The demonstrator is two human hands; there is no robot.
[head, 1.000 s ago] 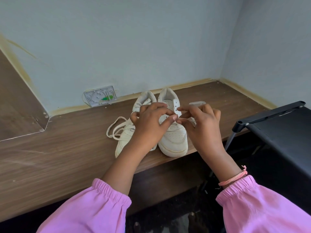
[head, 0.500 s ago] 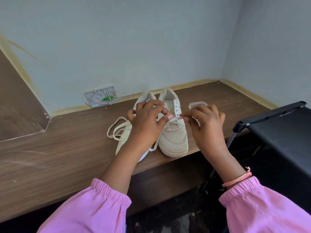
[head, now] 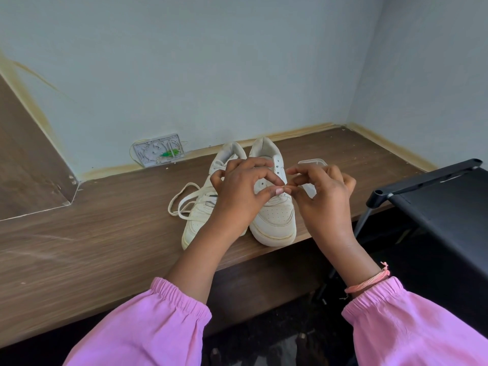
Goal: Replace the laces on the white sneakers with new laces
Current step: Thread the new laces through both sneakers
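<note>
both hands have drawn together since a moment ago, so their fingertips now meet over the right shoe. left of the fingers, a loose lace (head: 184,200) lies looped on the worktop (head: 92,233) beside the left shoe (head: 200,215). the left hand (head: 243,191) has its fingers curled, thumb and forefinger pinching something too small to tell. they touch the right hand (head: 320,192), whose fingers pinch at the same spot. under them sits the right shoe (head: 276,215). behind the right fingers lies a clear plastic case (head: 313,163).
</note>
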